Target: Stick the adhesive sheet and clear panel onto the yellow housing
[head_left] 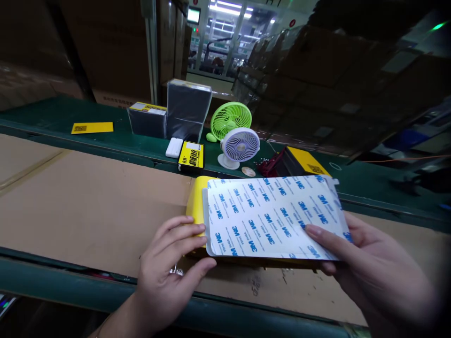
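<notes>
A white sheet printed with blue 3M logos point(271, 216) lies on top of a flat yellow box point(196, 202) over the brown cardboard surface point(88, 206). My left hand point(169, 267) grips the box's left end, fingers on top and thumb at the near edge. My right hand point(366, 263) holds the right end, fingers resting on the white sheet. The box's underside and right part are hidden by the sheet and my hands.
Beyond the cardboard runs a green belt point(369, 188) carrying a green fan point(230, 119), a white fan point(239, 146), a black-and-yellow box point(191, 155), a white block point(174, 147), wrapped dark stacks point(186, 108), a yellow card point(92, 127) and another yellow-topped box point(303, 162). Large wrapped cartons stand behind.
</notes>
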`<state>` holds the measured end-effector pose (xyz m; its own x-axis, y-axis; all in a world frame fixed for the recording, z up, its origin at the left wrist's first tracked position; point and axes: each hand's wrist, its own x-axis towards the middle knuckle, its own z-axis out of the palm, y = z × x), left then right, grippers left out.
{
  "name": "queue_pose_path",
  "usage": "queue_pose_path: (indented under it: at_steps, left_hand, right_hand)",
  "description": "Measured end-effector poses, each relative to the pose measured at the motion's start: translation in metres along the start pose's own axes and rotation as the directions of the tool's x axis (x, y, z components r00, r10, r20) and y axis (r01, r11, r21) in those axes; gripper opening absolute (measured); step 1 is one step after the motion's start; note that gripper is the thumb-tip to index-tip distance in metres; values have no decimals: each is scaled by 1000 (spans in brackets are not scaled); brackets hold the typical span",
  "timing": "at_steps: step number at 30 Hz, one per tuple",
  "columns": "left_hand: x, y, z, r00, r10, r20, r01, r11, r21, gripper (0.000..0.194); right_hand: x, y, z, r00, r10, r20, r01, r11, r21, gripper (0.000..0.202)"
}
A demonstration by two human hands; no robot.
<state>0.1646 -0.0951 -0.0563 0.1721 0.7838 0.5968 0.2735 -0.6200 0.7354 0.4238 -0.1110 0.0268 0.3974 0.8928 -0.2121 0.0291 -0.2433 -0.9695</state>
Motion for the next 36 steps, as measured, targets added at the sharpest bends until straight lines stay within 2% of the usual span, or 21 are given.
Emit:
queue_pose_path:
  at_steps: [9,21,29,36]
  left_hand:
    - [2,0,-4,996,88,-17,-87,995,38,41]
    - [6,-1,-6,993,117,-5,-116,992,48,40]
    - [7,-3,-7,991,135,25,-136,989,65,39]
    - [9,-3,-8,985,171,37,-174,981,84,33]
  right_hand:
    - [6,5,-1,999,41,9,-41,999,-35,38]
    - [9,7,-4,997,73,-4,-73,995,-65,41]
    - [10,11,-5,999,48,-3,-48,996,-72,37]
    - [9,10,-5,997,56,-58,-61,993,-99,38]
